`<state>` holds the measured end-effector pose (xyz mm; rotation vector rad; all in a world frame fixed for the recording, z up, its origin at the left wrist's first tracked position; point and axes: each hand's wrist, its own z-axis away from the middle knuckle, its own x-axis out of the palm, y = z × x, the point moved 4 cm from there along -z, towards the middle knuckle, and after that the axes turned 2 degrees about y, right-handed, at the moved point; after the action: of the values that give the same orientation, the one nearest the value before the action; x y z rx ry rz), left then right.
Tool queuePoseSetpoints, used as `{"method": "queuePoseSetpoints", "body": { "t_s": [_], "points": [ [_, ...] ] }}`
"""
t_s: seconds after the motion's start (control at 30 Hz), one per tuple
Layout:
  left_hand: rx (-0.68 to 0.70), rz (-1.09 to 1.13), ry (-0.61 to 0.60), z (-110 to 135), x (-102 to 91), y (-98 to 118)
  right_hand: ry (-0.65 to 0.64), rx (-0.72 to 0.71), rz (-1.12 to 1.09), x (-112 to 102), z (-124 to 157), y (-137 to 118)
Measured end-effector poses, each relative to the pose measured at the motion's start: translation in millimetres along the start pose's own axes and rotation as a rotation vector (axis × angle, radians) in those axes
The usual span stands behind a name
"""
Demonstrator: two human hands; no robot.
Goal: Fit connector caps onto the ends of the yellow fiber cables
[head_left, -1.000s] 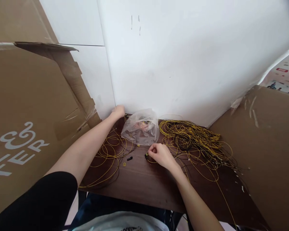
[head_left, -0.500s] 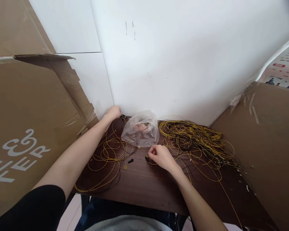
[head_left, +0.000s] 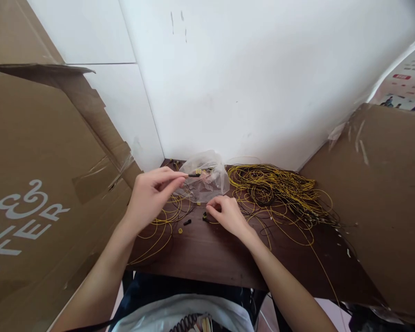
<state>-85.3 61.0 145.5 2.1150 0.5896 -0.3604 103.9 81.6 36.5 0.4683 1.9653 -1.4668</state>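
Observation:
My left hand (head_left: 152, 194) is raised above the dark wooden table (head_left: 210, 258), pinching a small black connector (head_left: 194, 174) on the end of a thin yellow cable. My right hand (head_left: 226, 215) rests on the table with fingers curled, pinching another black connector (head_left: 204, 216) at a yellow cable's end. Between the two hands lies a clear plastic bag (head_left: 207, 177) with small parts inside. Loose yellow cable loops (head_left: 162, 221) lie under my left hand.
A big tangle of yellow cables (head_left: 280, 193) covers the table's right half. Small black and yellow bits (head_left: 185, 224) lie near the middle. Cardboard box walls stand at left (head_left: 44, 184) and right (head_left: 376, 193). A white wall (head_left: 245, 83) closes the back.
My left hand left the back corner by the wall and came up toward the middle, now holding a black connector on a yellow cable. My right hand stayed almost still.

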Motion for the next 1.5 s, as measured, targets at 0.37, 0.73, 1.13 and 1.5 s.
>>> {"method": "queuePoseSetpoints", "body": {
  "t_s": [0.37,0.73,1.13,1.5],
  "points": [
    [0.235,-0.112,0.271,77,44.1,29,-0.093,-0.053,-0.993,-24,4,-5],
    [0.221,-0.112,0.272,79,53.4,12,-0.096,-0.057,-1.123,-18,5,-6],
    [0.119,-0.096,0.26,81,53.6,10,-0.078,-0.16,-1.082,-21,6,-11],
    [0.127,-0.111,0.263,81,54.1,10,-0.079,-0.125,-1.021,-20,7,-9]
  ]
}}
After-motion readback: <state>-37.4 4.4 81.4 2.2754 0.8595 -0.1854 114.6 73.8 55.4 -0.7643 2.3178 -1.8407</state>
